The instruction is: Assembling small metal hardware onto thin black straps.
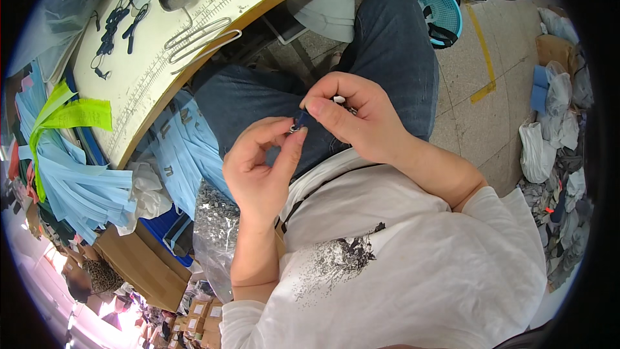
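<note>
Above my lap, both hands meet at a small dark blue piece [301,118], perhaps a bit of strap or cord, with a shiny metal part at its lower end. My left hand [261,168] pinches that lower end between thumb and forefinger. The thumb and forefinger of my right hand [355,116] grip its upper end. Something small, silvery and dark [340,101] shows in the curl of my right hand's fingers; its kind is too small to tell. Light blue fabric strips [187,136] with dark metal pieces on them hang beside my left knee.
A table [145,68] with ruler markings curves along the upper left, bearing dark cords [114,29] and a bent metal rod [200,39]. Blue and lime strips [71,116] hang over its left end. A clear bag [216,232], cardboard box [145,268] and turquoise basket [445,10] stand around me.
</note>
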The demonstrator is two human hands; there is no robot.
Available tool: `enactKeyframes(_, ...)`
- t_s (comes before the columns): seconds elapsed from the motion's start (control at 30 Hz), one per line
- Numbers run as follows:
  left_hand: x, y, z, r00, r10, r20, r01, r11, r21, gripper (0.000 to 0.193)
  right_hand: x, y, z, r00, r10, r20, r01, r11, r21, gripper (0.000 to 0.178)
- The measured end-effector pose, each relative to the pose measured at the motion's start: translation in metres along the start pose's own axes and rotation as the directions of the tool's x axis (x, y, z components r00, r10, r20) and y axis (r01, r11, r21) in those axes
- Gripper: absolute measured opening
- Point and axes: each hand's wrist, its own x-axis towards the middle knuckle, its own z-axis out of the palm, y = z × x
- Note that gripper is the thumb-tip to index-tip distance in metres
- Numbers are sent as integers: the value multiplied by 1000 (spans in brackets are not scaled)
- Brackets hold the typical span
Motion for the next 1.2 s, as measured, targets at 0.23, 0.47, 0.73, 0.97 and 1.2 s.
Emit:
enactKeyframes(0.23, -1, -4, 3, 992, 123, -30, -126, 984, -126, 23, -1, -4, 0, 985, 156, -79, -137, 970, 200, 13)
enactKeyframes(0.47, 3, -9, 4, 971, 234, 53, -224, 963, -151, 27, 0, -1, -2, 981, 182, -72, -151, 936, 319, 14)
enactKeyframes(0.73, 2, -6, 11, 999, 32, 17, -31, 998, -50, 30, -1, -4, 1, 989, 82, -124, -55, 977, 205, 13)
enactKeyframes(0.97, 4, -9, 11, 984, 157, -88, -164, 982, -88, 26, 0, 4, 1, 993, 20, -119, -2, 989, 148, 15)
enactKeyframes(1.2, 0, -10, 10, 958, 285, -28, -285, 944, -167, 27, 0, -5, -1, 989, 131, -73, -108, 959, 261, 14)
